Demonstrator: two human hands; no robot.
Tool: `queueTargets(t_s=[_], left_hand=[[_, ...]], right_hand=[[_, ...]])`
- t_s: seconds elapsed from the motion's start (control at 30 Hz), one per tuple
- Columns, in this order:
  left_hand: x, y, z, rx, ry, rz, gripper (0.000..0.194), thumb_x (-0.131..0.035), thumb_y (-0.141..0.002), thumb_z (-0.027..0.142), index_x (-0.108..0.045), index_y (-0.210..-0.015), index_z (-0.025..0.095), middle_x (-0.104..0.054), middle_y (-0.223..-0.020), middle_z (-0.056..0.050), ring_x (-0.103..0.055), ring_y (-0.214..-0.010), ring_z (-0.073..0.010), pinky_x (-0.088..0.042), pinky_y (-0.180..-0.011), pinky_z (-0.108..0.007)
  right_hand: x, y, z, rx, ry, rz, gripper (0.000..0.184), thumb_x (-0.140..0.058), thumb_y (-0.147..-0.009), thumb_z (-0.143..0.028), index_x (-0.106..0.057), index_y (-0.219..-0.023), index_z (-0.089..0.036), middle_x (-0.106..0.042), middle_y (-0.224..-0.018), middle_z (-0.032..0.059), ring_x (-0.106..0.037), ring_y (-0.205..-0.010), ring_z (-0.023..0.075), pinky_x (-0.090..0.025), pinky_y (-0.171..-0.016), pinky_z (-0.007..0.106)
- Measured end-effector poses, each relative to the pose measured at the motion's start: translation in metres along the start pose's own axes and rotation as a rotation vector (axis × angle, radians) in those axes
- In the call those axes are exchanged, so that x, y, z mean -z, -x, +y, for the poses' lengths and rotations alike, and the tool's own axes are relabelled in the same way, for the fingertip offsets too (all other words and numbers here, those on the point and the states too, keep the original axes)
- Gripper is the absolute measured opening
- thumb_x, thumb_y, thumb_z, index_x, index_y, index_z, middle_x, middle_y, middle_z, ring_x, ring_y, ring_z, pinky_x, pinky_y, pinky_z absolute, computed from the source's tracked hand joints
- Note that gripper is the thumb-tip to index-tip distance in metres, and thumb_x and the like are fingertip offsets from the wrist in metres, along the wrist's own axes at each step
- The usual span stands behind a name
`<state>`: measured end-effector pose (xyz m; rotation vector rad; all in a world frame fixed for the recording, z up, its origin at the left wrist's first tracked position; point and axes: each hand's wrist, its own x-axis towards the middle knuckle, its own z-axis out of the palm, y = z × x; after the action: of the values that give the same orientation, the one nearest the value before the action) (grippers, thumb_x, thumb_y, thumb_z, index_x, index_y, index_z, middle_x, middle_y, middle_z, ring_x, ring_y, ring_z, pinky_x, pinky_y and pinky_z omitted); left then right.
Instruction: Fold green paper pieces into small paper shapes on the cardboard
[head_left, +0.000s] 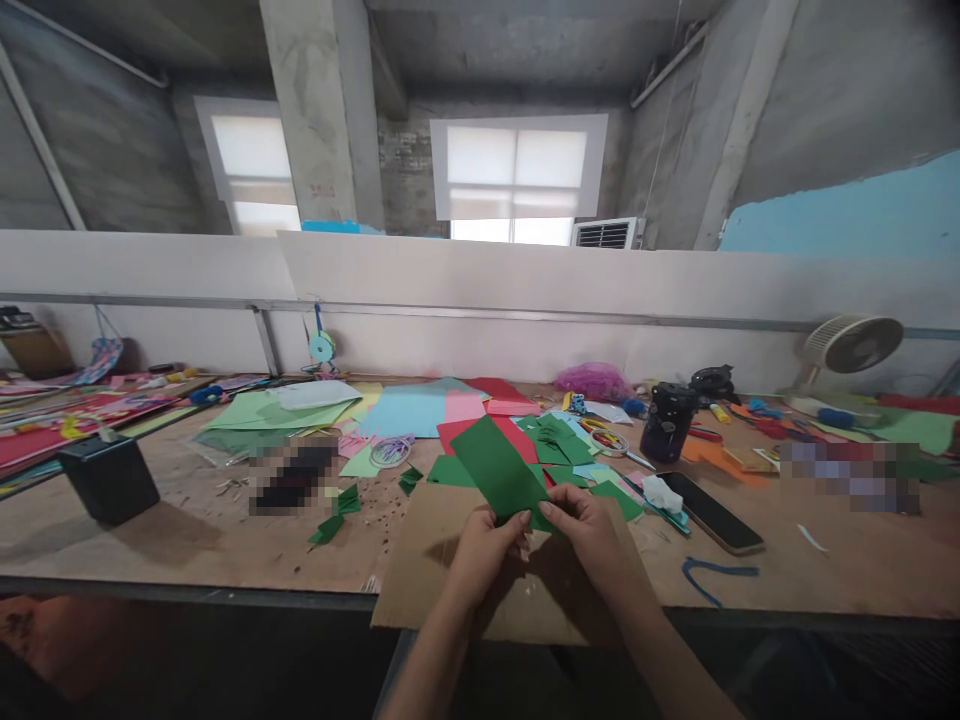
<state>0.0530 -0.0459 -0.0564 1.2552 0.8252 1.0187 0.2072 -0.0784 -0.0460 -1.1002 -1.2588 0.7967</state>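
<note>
Between my hands is a rectangular sheet of green paper (496, 465), held tilted above a piece of brown cardboard (424, 525). My left hand (489, 545) pinches its lower edge with thumb and fingers. On the right, my right hand (581, 515) grips the lower right corner, thumb on top. The fingertips behind the paper are partly hidden. Just beyond it lie more green paper pieces (555, 440) and red paper (457, 435). Small folded green scraps (336, 515) rest on the table to the left of the cardboard.
A black box (109, 478) stands at the left. Right of my hands are a smartphone (712, 513), a crumpled white tissue (663, 494), a dark cup (667, 422), scissors (611, 440) and a blue strip (720, 572). A fan (853, 345) stands at the back right.
</note>
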Motion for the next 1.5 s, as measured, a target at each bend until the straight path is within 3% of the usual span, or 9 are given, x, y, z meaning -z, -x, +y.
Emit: queueTargets(t_s=[0.2,0.37,0.57,0.73,0.97,1.3,1.5], left_hand=[[0.003,0.0,0.002,-0.067,0.099,0.062,0.039,-0.073,-0.066,0.051,-0.061,-0.059,0.015,-0.061,-0.055,-0.002,-0.047,-0.049,-0.0094,-0.033,-0.051,-0.02],[0.002,-0.002,-0.005,-0.028,0.112,-0.024,0.037,-0.074,-0.066,0.05,-0.062,-0.063,0.015,-0.058,-0.054,0.0,-0.048,-0.049,-0.0098,-0.034,-0.05,-0.02],[0.002,-0.003,-0.003,-0.071,0.162,0.025,0.043,-0.066,-0.071,0.058,-0.065,-0.07,0.014,-0.064,-0.065,-0.003,-0.054,-0.057,-0.0122,-0.04,-0.057,-0.021],[0.0,-0.001,-0.001,-0.081,0.164,-0.016,0.036,-0.074,-0.065,0.049,-0.063,-0.067,0.016,-0.06,-0.06,0.0,-0.052,-0.055,-0.0113,-0.039,-0.057,-0.021],[0.003,0.003,0.002,-0.022,0.2,-0.119,0.028,-0.069,-0.072,0.044,-0.064,-0.076,0.017,-0.052,-0.058,0.003,-0.046,-0.049,-0.0083,-0.034,-0.05,-0.018],[0.001,0.002,-0.006,-0.004,0.221,-0.118,0.028,-0.065,-0.075,0.042,-0.065,-0.08,0.015,-0.057,-0.061,0.001,-0.049,-0.051,-0.0096,-0.037,-0.052,-0.02],[0.004,-0.001,-0.01,0.024,0.145,-0.08,0.031,-0.066,-0.071,0.045,-0.063,-0.077,0.016,-0.056,-0.055,0.002,-0.052,-0.05,-0.0113,-0.037,-0.051,-0.021]], right_hand=[[0.001,0.001,0.001,-0.006,0.051,0.041,0.031,-0.068,-0.072,-0.047,-0.057,-0.067,-0.019,-0.053,-0.064,-0.0019,-0.048,-0.062,0.0145,-0.04,-0.058,0.024],[0.001,0.002,0.003,-0.064,-0.076,-0.095,0.028,-0.066,-0.075,-0.046,-0.063,-0.082,-0.019,-0.064,-0.077,0.0015,-0.057,-0.071,0.0193,-0.046,-0.066,0.028],[-0.002,0.004,0.003,-0.063,-0.152,-0.037,0.027,-0.066,-0.077,-0.043,-0.065,-0.091,-0.02,-0.069,-0.086,0.0051,-0.062,-0.079,0.0238,-0.049,-0.074,0.035],[-0.004,0.006,-0.009,-0.066,-0.154,-0.07,0.025,-0.07,-0.073,-0.042,-0.066,-0.085,-0.021,-0.069,-0.083,0.0033,-0.062,-0.079,0.0239,-0.05,-0.073,0.034],[-0.003,0.005,-0.006,-0.137,-0.264,-0.099,0.026,-0.074,-0.069,-0.038,-0.069,-0.091,-0.023,-0.073,-0.09,0.0036,-0.066,-0.083,0.0259,-0.051,-0.079,0.039],[-0.003,0.006,-0.011,-0.18,-0.22,-0.139,0.028,-0.07,-0.072,-0.043,-0.074,-0.089,-0.021,-0.074,-0.088,0.0064,-0.067,-0.08,0.0293,-0.053,-0.074,0.041],[-0.003,0.008,-0.019,-0.156,-0.186,-0.065,0.031,-0.071,-0.069,-0.046,-0.074,-0.084,-0.019,-0.074,-0.082,0.0058,-0.065,-0.08,0.0288,-0.051,-0.075,0.038]])
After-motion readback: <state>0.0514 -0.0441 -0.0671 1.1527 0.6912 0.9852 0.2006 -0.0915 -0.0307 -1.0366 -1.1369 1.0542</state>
